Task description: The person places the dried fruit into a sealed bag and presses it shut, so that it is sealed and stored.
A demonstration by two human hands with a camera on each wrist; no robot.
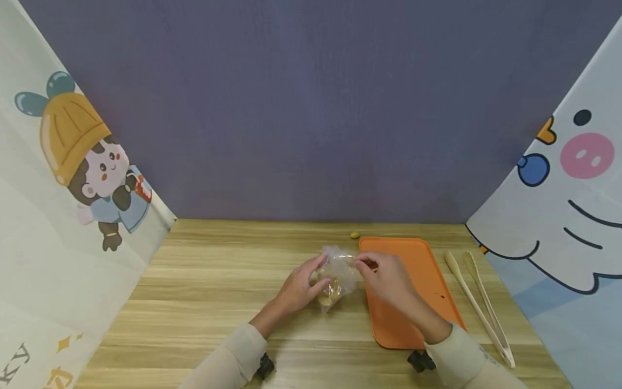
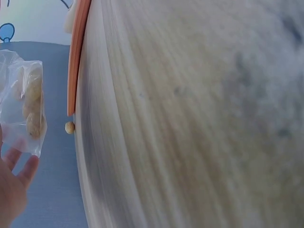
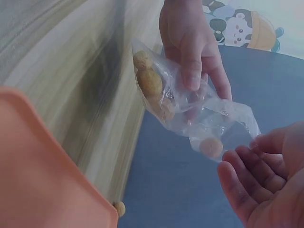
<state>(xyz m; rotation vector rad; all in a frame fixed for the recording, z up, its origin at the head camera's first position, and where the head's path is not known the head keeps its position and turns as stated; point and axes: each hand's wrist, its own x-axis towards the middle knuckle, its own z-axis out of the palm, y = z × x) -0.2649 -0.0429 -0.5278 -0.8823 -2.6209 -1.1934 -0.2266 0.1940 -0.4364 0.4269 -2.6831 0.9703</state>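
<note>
A clear plastic bag (image 1: 344, 274) with several round, tan, nut-like pieces (image 3: 149, 82) in its lower part is held up over the table, left of the orange tray. My left hand (image 1: 297, 290) holds the bag from the left, thumb on the near side and fingers behind, as the right wrist view shows. With thumb and forefinger, my right hand (image 1: 389, 278) pinches the bag's upper right edge. One more round piece (image 3: 211, 147) shows at the bag's upper end; whether it lies inside or behind the film I cannot tell.
The orange tray (image 1: 398, 324) lies under my right forearm, with a small dark speck on it. A single tan piece (image 1: 355, 235) rests on the table behind the tray's far left corner. Long wooden tongs (image 1: 478, 302) lie right of the tray. A grey-blue panel (image 1: 311, 135) stands behind.
</note>
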